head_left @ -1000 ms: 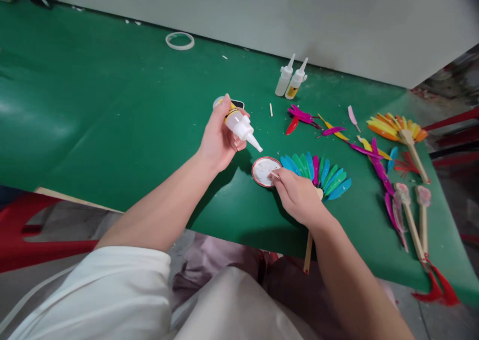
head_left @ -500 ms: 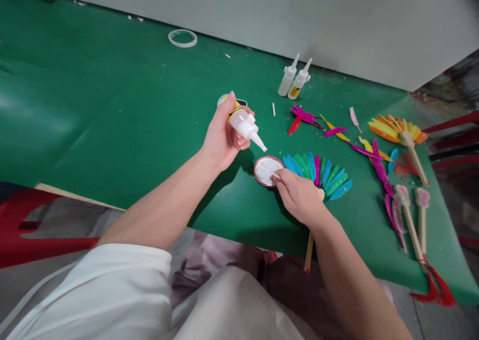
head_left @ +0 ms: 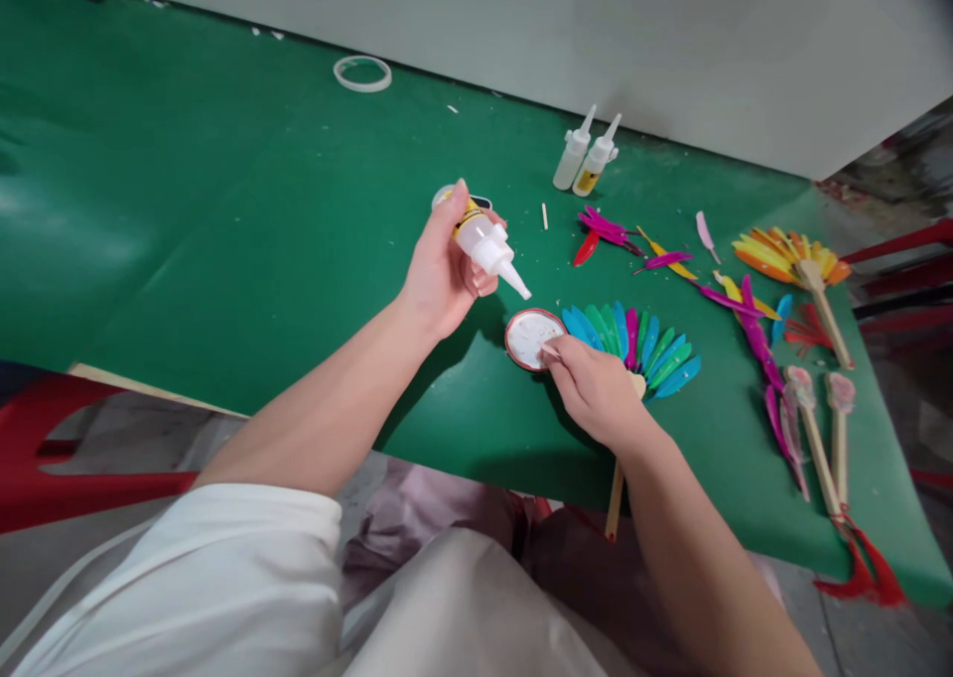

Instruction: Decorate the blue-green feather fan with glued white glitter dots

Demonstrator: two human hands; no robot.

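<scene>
My left hand is closed around a glue bottle with a yellow and black label. The bottle tilts downward, its white nozzle just above and apart from a small round white dish with a red rim. At the dish's right edge my right hand is closed in a pinch on a thin pale stick, whose tip is over the dish. Partly hidden under that hand lies a feather fan of blue, green and magenta feathers; its wooden handle reaches past the table's near edge.
Two more glue bottles stand near the wall. Loose feathers are scattered to the right, beside a yellow-orange fan and two wooden handles with red tassels. A tape ring lies at the back of the green table.
</scene>
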